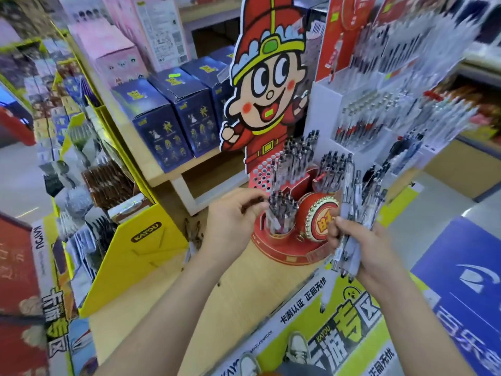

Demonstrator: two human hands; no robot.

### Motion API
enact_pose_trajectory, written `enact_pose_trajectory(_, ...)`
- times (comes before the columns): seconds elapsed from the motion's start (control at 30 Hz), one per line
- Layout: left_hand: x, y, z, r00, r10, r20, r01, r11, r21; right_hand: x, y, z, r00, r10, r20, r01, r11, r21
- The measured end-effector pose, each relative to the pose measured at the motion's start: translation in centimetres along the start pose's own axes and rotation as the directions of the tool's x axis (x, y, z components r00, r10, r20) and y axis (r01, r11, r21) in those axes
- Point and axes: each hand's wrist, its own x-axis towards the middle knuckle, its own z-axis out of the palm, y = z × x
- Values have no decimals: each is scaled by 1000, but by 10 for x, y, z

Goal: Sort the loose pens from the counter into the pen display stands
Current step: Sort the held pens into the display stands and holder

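A red pen display stand (284, 251) with a cartoon figure cutout (267, 85) stands on the wooden counter (244, 294). Its front cup (279, 215) holds several black-capped clear pens, and more pens fill the holes behind. My left hand (233, 223) hovers just left of the front cup, fingers curled, fingertips touching the pen tops; whether it pinches a pen is blurred. My right hand (360, 248) grips a bundle of several loose pens (352, 213), tips down, right of the stand's red drum (317, 215). One loose pen (325, 291) lies near the counter's front edge.
A white tiered pen rack (379, 112) rises at the right. Yellow card display boxes (130, 251) stand at the left, dark blue boxes (168, 118) on a shelf behind. Small dark items (193, 232) lie on the counter by my left wrist.
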Motion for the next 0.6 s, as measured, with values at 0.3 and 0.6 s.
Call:
enact_pose_trajectory(0.3, 13, -13, 37, 989, 74, 132, -91, 987, 129, 6, -2, -18, 997, 75, 28, -75, 997, 14)
enact_pose_trajectory(0.6, 26, -8, 38, 972, 32, 233, -83, 973, 214, 18, -4, -21, 995, 84, 52, -81, 995, -59)
